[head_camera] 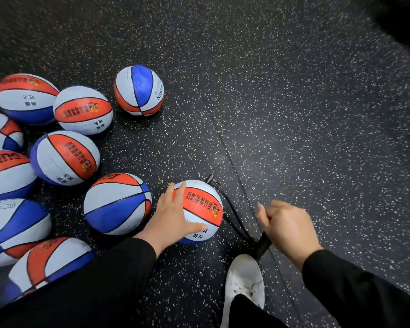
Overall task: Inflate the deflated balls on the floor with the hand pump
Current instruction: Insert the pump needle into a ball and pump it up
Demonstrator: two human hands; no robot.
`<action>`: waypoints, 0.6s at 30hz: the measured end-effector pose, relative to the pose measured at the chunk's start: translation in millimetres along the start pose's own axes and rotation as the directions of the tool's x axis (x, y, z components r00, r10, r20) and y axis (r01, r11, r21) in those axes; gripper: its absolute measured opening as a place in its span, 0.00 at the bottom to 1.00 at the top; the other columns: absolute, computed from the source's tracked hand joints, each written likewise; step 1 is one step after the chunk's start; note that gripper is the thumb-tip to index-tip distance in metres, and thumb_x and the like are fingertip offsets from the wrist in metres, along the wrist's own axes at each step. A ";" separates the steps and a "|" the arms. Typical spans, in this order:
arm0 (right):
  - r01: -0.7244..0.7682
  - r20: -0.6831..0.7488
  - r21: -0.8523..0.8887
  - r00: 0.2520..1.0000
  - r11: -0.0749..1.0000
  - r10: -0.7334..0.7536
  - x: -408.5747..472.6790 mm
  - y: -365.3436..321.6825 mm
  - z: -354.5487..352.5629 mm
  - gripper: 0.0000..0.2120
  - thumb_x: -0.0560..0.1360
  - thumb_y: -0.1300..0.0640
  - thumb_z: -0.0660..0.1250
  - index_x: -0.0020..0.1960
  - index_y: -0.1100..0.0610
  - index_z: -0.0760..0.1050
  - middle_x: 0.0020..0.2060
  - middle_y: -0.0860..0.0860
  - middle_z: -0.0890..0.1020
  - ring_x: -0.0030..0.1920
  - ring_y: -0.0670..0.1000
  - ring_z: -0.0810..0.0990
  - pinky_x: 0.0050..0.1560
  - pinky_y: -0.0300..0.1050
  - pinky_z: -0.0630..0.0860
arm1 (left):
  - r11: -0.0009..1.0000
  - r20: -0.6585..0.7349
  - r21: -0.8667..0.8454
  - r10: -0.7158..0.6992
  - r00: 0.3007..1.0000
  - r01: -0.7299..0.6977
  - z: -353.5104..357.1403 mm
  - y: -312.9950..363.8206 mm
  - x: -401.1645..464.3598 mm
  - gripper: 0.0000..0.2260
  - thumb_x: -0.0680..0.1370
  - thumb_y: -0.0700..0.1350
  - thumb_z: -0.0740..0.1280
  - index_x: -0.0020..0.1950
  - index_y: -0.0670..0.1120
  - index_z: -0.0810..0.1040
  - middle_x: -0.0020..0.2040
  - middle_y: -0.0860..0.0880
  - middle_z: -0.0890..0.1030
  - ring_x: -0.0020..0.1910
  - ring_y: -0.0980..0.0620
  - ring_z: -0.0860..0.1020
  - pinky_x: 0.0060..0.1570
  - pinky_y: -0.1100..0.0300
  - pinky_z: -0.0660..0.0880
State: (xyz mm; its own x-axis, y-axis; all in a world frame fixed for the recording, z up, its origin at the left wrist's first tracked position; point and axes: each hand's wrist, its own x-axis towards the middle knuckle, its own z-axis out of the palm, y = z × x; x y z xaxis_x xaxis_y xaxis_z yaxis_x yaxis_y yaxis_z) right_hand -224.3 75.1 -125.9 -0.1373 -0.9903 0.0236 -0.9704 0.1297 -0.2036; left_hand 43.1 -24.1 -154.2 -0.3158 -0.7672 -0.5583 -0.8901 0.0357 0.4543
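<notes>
A small orange, white and blue ball (202,208) sits on the dark speckled floor near the bottom middle. My left hand (175,216) rests on its left side with fingers spread over it. A black hose (232,209) runs from the ball's far side down to the black hand pump (263,247). My right hand (287,228) grips the pump's handle from above, hiding the handle. The pump body stands beside my white shoe (244,287).
Several more orange, white and blue balls (66,157) lie clustered at the left, one (139,89) apart further back. A floor-mat seam (225,143) runs diagonally past the pump. My black sleeves and trouser leg fill the bottom of the view.
</notes>
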 end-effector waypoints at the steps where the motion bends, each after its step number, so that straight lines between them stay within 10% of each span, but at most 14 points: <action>1: 0.003 -0.041 0.019 0.999 1.000 -0.002 10.1 -1.8 -17.6 0.26 0.80 0.50 0.65 0.25 0.53 0.63 0.25 0.46 0.65 0.22 0.55 0.69 0.24 0.45 0.70 | 1.000 -0.003 0.002 0.000 1.000 0.000 -0.2 -0.2 -0.6 0.61 0.66 0.68 0.79 0.84 0.57 0.39 0.85 0.49 0.42 0.83 0.44 0.47 0.82 0.43 0.53; 7: -0.077 -0.099 -0.007 0.992 0.997 0.076 12.1 2.7 -35.6 0.25 0.79 0.50 0.65 0.27 0.52 0.61 0.26 0.47 0.65 0.24 0.57 0.68 0.26 0.42 0.63 | 1.000 -0.002 -0.004 -0.009 1.000 0.009 1.4 -1.2 2.2 0.61 0.65 0.68 0.79 0.84 0.58 0.40 0.84 0.49 0.42 0.83 0.42 0.47 0.82 0.43 0.52; 18: 0.008 0.209 -0.103 0.978 0.995 0.014 -22.8 -17.2 46.9 0.27 0.83 0.43 0.54 0.31 0.54 0.75 0.33 0.47 0.74 0.36 0.55 0.78 0.27 0.47 0.73 | 1.000 0.009 -0.005 -0.017 1.000 0.017 -0.5 -0.6 3.5 0.61 0.66 0.68 0.79 0.84 0.58 0.39 0.84 0.50 0.43 0.83 0.44 0.47 0.81 0.43 0.53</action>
State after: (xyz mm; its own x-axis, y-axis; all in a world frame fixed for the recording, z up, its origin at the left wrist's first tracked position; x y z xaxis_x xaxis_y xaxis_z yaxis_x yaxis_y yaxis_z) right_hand -195.2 93.0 -168.9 -0.1061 -0.9771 -0.1843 -0.9868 0.1262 -0.1012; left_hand 42.7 -27.1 -156.0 -0.3039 -0.7621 -0.5718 -0.8936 0.0198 0.4485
